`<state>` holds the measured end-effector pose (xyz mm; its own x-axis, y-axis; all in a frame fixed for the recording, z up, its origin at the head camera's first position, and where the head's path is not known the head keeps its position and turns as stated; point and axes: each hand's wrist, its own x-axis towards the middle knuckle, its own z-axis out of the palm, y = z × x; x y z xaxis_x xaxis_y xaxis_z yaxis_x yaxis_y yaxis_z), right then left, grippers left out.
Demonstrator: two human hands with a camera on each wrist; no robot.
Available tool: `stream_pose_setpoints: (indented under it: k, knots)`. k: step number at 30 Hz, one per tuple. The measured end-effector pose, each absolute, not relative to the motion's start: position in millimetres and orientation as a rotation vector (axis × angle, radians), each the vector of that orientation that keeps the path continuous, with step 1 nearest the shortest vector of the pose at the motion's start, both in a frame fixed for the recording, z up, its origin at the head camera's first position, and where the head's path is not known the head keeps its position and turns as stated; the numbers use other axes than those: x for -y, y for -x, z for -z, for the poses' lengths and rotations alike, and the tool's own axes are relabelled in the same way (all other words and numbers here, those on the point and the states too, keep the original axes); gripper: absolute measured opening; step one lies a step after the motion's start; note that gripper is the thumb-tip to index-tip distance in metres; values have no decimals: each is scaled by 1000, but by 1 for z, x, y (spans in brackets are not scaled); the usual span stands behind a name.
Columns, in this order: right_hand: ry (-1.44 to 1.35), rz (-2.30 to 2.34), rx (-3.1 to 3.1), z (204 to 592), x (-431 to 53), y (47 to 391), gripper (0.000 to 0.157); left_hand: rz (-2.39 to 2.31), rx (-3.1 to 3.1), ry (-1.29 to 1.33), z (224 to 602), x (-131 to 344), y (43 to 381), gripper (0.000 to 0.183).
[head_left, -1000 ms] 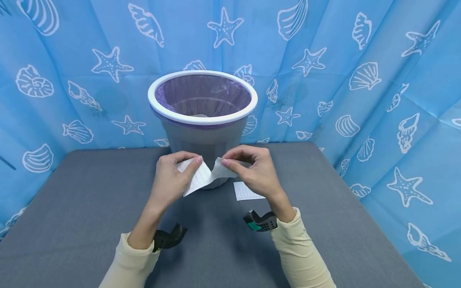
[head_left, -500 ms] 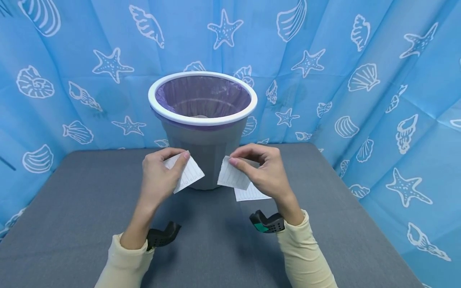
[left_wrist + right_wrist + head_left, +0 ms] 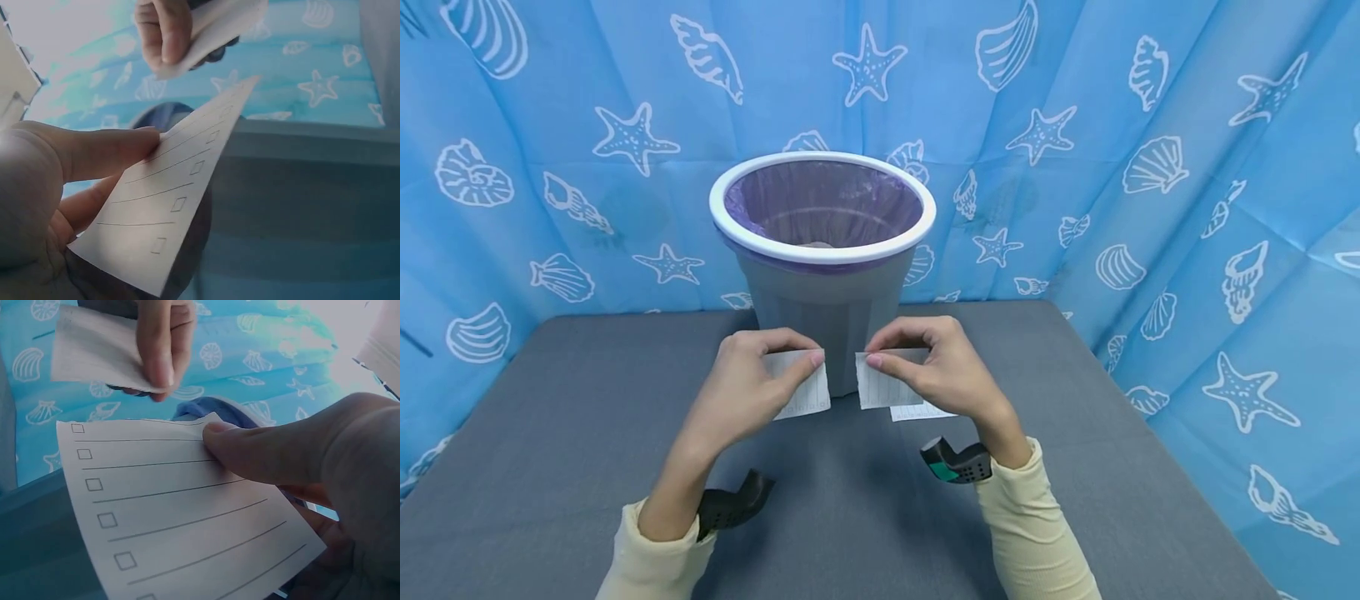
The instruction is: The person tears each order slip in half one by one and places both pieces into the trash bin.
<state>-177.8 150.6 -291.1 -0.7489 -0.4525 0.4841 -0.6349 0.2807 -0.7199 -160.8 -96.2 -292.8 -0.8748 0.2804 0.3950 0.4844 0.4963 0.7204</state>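
My left hand [image 3: 745, 379] pinches a torn piece of lined paper [image 3: 162, 187] between thumb and fingers, in front of the bin. Printed lines and small boxes show on that piece in the left wrist view. Facing it across a narrow gap, my right hand [image 3: 936, 362] pinches another piece of lined paper [image 3: 169, 494] by its upper corner. Both pieces hang apart from each other above the table. Beneath the right hand a third piece of lined paper [image 3: 917, 412] lies on the table, partly covered by the held piece.
A grey waste bin [image 3: 820, 292] with a white rim and purple liner stands behind the hands. Something pale [image 3: 817, 245] shows inside it. The grey table [image 3: 587, 433] reaches back to a blue curtain [image 3: 625, 67] with shell and starfish prints.
One sheet, joined a second ago, has torn into two pieces, one in each hand. The hands drew apart, then came nearer each other and lower.
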Motion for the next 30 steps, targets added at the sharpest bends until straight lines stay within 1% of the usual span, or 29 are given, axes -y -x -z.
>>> stream_pose_setpoints:
  k: [11, 14, 18, 23, 27, 30]
  knots:
    - [-1041, -1489, 2266, 276, -155, 174, 8, 1412, 2329, 701, 275, 101, 141, 11]
    - [-1049, -1480, 2252, 263, -157, 175, 7, 1400, 2279, 697, 266, 105, 139, 11]
    - [-1063, -1476, 2220, 236, -160, 179, 7, 1404, 2210, 699, 248, 110, 141, 12]
    - [-1003, -1550, 2178, 195, -163, 189, 9, 1457, 2146, 727, 214, 114, 156, 15]
    - [-950, -1600, 2155, 165, -162, 202, 7, 1600, 2107, 762, 184, 114, 180, 16]
    - [-895, -1556, 2190, 147, -160, 215, 5, 1737, 2058, 791, 164, 113, 200, 15]
